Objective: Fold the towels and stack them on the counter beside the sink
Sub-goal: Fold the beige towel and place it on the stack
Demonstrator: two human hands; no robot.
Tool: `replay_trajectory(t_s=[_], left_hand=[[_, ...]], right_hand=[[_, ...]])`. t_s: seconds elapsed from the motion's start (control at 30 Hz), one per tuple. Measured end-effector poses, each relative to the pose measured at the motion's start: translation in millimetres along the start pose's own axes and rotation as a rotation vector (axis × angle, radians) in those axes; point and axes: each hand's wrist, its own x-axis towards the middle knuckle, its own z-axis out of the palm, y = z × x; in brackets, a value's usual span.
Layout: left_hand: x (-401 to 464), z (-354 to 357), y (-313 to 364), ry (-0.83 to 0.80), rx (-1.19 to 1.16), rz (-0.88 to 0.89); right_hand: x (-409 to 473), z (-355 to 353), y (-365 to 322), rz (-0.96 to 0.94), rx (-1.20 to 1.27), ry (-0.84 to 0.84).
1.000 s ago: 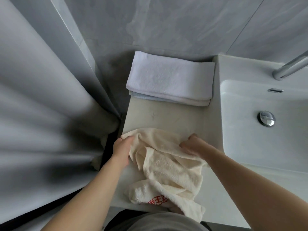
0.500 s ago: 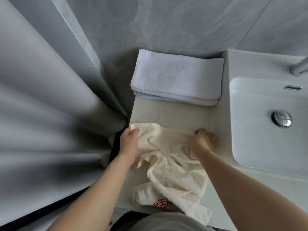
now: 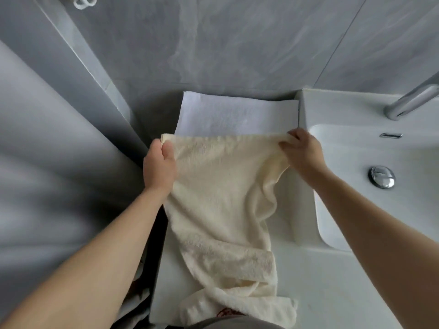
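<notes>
Half-hidden white towel (image 3: 228, 117) behind cream towel (image 3: 221, 186)

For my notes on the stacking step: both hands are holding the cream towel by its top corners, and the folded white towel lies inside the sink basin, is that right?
Not quite. The head view shows the folded white towel lying on the counter beside the sink, against the wall, not inside the basin. The rest holds: the left hand and right hand each grip a top corner of the cream towel.
</notes>
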Motion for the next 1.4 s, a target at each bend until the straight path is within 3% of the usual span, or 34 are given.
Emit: replay_trajectory(t_s=[0.27, 0.43, 0.5, 0.63, 0.73, 0.83, 0.93, 1.0, 1.07, 1.13, 1.2, 1.3, 1.4], left_hand=[[121, 60, 64, -0.059, 0.282, 0.178], [154, 101, 47, -0.073, 0.412, 0.149], [158, 111, 31, -0.081, 0.457, 0.189], [163, 128, 14, 0.008, 0.569, 0.246], [160, 136, 15, 0.036, 0.611, 0.234], [164, 133, 22, -0.008, 0.591, 0.173], [159, 118, 32, -0.034, 0.462, 0.046], [137, 100, 27, 0.035, 0.293, -0.014], [100, 82, 9, 0.138, 0.129, -0.076], [53, 71, -16, 0.129, -0.014, -0.21], [7, 67, -35, 0.032, -0.106, -0.344], [-35, 66, -49, -0.168, -0.02, -0.327], [-38, 65, -52, -0.348, 0.123, -0.336]], right_hand=[[104, -4, -18, -0.02, -0.373, 0.094], [151, 14, -6, -0.106, -0.766, -0.044], [163, 20, 2, -0.145, -0.87, -0.017], [172, 36, 18, -0.396, -0.933, 0.123], [176, 37, 22, -0.383, -0.953, 0.136], [164, 38, 17, -0.268, -0.772, 0.211], [113, 41, 8, -0.089, -0.286, 0.428], [65, 48, 9, -0.071, -0.03, 0.476], [16, 56, 12, -0.033, 0.114, 0.412], [-21, 65, 11, 0.126, 0.249, 0.285], [-37, 75, 20, 0.424, 0.335, 0.245], [-30, 74, 39, 0.898, 0.436, 0.071], [-19, 74, 50, 0.891, 0.412, -0.047]])
